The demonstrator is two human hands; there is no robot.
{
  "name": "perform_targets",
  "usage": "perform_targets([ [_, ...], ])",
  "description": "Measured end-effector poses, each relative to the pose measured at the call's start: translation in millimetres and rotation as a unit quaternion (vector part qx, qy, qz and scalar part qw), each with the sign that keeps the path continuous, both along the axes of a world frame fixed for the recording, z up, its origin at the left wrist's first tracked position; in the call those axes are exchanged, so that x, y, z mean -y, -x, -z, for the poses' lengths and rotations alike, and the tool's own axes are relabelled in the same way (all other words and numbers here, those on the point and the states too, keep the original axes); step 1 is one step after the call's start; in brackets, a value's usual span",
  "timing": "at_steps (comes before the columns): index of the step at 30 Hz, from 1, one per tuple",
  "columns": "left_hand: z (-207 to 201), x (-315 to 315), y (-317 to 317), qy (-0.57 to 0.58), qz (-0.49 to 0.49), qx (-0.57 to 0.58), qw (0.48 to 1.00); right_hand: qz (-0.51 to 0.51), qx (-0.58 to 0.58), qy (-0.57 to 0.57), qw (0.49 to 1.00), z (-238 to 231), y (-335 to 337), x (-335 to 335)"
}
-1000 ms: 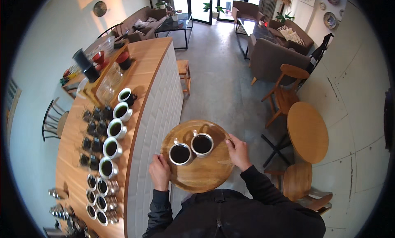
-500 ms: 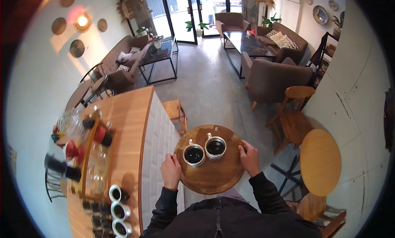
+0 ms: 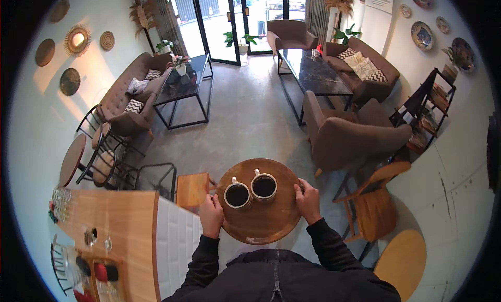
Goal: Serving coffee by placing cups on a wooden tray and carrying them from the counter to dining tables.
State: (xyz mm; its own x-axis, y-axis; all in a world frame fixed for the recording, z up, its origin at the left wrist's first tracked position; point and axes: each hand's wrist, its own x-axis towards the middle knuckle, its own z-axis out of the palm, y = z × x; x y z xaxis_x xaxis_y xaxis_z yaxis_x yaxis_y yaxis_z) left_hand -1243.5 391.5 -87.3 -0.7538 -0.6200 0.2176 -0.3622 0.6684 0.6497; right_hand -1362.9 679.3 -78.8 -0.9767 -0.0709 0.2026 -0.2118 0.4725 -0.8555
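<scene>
Gripping a round wooden tray (image 3: 261,223) at either rim, the left hand (image 3: 211,214) and right hand (image 3: 308,200) close on its edges — two white cups (image 3: 250,190) of black coffee sit side by side near its far edge. A second ago the worktop (image 3: 125,223) lay alongside; it now trails behind-left — the tray faces the lounge.

Brown armchair (image 3: 355,137) and wooden chair (image 3: 373,203) right; wooden counter (image 3: 122,223) left.

A café lounge: brown sofas (image 3: 130,96) and armchairs (image 3: 349,137) mid-frame, glass doors (image 3: 224,20) at top, wooden serving tabletop (image 3: 117,223) lower left
</scene>
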Motion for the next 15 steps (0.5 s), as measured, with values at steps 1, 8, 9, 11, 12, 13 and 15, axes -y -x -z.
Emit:
perform_targets([
  [1,-0.1,7.1,31.2,-0.008,0.010,-0.004,1.000,0.004,-0.017,0.008,1.000,7.5,30.9,7.4],
  [8,-3.0,58.9,265.0,0.005,0.050,-0.031,0.998,0.047,-0.010,0.015,0.999,1.4,233.1,51.6],
  [9,-4.1,67.7,298.8,0.007,0.061,-0.030,0.998,0.057,-0.009,0.018,0.998,0.8,262.1,59.2],
  [11,-3.7,81.0,370.8,0.022,0.070,-0.051,0.996,0.074,-0.020,0.023,0.997,0.8,324.8,70.1],
  [12,-4.7,87.9,408.1,0.023,0.078,-0.054,0.995,0.081,-0.022,0.024,0.996,1.4,357.8,74.8],
  [13,-6.3,96.5,445.6,0.023,0.086,-0.047,0.995,0.087,-0.025,0.022,0.996,2.4,391.1,80.5],
  [15,-6.8,105.8,511.4,0.023,0.106,-0.032,0.994,0.104,-0.020,0.020,0.994,4.6,443.8,88.1],
])
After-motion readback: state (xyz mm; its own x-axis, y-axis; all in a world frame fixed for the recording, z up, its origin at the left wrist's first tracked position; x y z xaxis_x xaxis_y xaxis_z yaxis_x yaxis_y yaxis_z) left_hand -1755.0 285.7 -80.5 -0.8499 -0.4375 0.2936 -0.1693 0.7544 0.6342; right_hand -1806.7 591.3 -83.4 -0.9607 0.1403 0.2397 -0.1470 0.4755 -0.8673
